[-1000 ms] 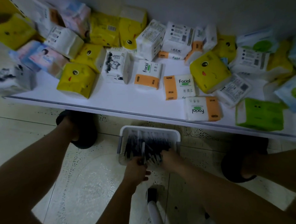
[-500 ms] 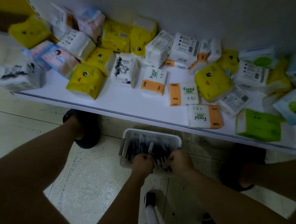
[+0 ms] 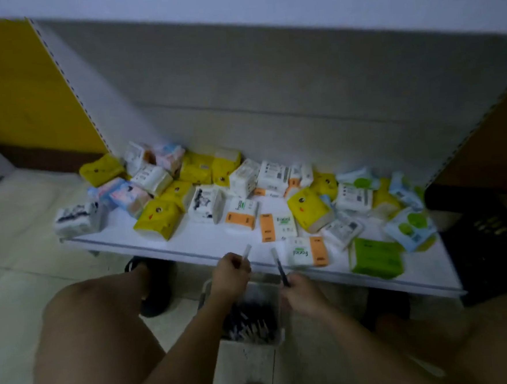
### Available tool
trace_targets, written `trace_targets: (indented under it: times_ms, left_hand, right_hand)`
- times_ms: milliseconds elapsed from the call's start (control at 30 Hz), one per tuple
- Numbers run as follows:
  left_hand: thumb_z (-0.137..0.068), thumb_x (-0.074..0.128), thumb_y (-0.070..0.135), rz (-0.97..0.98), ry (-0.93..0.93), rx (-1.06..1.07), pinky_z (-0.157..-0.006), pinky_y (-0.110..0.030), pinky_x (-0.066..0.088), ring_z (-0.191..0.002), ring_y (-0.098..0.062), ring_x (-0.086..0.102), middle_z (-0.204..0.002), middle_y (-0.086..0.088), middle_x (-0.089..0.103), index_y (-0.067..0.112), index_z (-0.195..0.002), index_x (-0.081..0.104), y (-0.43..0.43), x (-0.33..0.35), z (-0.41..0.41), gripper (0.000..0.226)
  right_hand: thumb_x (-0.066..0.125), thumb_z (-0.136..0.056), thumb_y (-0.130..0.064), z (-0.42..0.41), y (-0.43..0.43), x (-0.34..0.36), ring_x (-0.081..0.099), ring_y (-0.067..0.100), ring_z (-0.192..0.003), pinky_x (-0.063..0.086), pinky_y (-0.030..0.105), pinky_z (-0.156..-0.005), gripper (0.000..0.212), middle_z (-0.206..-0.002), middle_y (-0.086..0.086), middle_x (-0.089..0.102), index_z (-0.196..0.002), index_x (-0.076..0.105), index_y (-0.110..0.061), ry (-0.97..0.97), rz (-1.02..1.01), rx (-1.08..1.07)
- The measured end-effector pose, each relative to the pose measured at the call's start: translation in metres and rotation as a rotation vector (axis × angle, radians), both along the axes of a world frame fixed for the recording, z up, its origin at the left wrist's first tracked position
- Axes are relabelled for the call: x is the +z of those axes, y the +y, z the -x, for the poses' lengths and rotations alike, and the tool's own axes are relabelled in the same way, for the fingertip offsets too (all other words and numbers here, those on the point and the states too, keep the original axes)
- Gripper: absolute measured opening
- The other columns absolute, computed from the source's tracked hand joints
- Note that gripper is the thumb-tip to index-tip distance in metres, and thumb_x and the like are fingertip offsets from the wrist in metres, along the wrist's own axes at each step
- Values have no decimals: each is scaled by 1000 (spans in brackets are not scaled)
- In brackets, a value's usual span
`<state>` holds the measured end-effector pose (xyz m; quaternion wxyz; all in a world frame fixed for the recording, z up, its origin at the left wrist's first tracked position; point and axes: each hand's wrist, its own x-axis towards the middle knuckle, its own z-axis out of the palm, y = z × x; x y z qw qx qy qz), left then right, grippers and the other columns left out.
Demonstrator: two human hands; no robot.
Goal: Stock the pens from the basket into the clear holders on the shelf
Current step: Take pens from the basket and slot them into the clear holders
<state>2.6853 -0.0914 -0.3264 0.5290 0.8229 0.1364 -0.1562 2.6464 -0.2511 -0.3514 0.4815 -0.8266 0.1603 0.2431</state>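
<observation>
A white basket [image 3: 272, 292] of several dark pens [image 3: 250, 321] stands on the floor between my knees. My left hand [image 3: 229, 273] is raised above it and grips a pen [image 3: 246, 250] whose pale end sticks up. My right hand [image 3: 299, 290] grips another dark pen [image 3: 279, 265] with a pale tip, pointing up toward the shelf edge. No clear holders are in view.
The low white shelf [image 3: 207, 240] carries several tissue packs [image 3: 158, 218] in yellow, white, orange and green. Another shelf board [image 3: 263, 8] runs overhead. A dark crate [image 3: 486, 235] sits at the right. My feet in dark sandals [image 3: 154, 285] rest on the tiled floor.
Both hands have lifted out of the basket, each with a pen. The view has tilted up, showing the shelf's back panel and the board above.
</observation>
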Motion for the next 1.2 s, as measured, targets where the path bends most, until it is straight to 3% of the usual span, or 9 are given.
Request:
trace_targets:
  times_ms: [167, 233, 333, 433, 533, 667, 967, 1100, 1200]
  left_hand:
    - [-97, 48, 42, 34, -296, -56, -64, -30, 45, -68, -15, 58, -79, 3, 68, 19, -96, 62, -19, 80, 7, 28]
    - [-97, 49, 40, 99, -373, -79, -62, -30, 48, -63, -12, 58, -78, 1, 68, 16, -99, 64, -29, 113, 14, 28]
    - [-95, 57, 33, 233, -447, -130, -63, -31, 53, -64, -10, 64, -80, -6, 67, 11, -95, 66, -42, 160, 25, 24]
    - [-94, 60, 22, 314, -533, -186, -70, -31, 55, -69, -7, 68, -80, -6, 67, 9, -93, 66, -50, 208, 32, 14]
    - [-90, 64, 13, 332, -675, -218, -66, -23, 51, -68, -6, 64, -77, -4, 70, 18, -87, 65, -57, 261, 32, 6]
    - [-88, 67, 11, 362, -726, -264, -73, -36, 56, -80, -20, 68, -80, -3, 70, 11, -88, 66, -67, 323, 25, 1]
    - [-87, 67, 10, 326, -926, -338, -74, -34, 60, -86, -16, 70, -91, -6, 69, 21, -122, 59, -77, 418, -6, 38]
    - [-88, 67, 12, 313, -1012, -367, -73, -33, 60, -86, -15, 70, -95, -6, 70, 28, -120, 60, -78, 449, -29, 37]
    - [-87, 67, 12, 358, -1054, -365, -74, -33, 60, -86, -14, 70, -98, -5, 68, 30, -122, 59, -80, 468, -52, 39]
  right_hand:
    - [45, -101, -29, 6, -10, 75, 53, 18, -70, 36, 29, -65, 30, -73, 1, 55, -74, 53, -19, -331, -4, -147]
    - [43, -102, -31, 13, -15, 108, 46, 15, -59, 34, 28, -60, 33, -62, -2, 48, -73, 55, -20, -472, -38, -146]
    - [46, -101, -22, 23, -21, 153, 45, 14, -45, 39, 27, -47, 15, -56, 2, 48, -97, 60, -19, -607, -250, -195]
    - [44, -101, -7, 24, -23, 194, 53, 17, -50, 45, 27, -49, 20, -65, 7, 55, -98, 57, -22, -706, -394, -238]
    - [44, -99, -2, 21, -28, 239, 49, 18, -60, 43, 29, -56, 21, -78, 11, 58, -88, 57, -15, -823, -344, -220]
    - [48, -100, -21, 18, -37, 309, 44, 9, -55, 35, 29, -59, 20, -76, 5, 61, -83, 59, -21, -999, -219, -248]
    - [59, -94, -30, -2, -59, 414, 60, 5, -76, 50, 29, -72, 17, -81, -8, 67, -94, 73, -20, -1180, -75, -230]
    - [59, -95, -19, -28, -64, 443, 56, -8, -62, 45, 14, -60, 13, -70, -17, 63, -102, 70, -18, -1242, -191, -192]
    - [62, -92, -15, -53, -67, 463, 63, -2, -77, 54, 22, -74, 12, -85, -10, 68, -102, 69, -18, -1278, -210, -221]
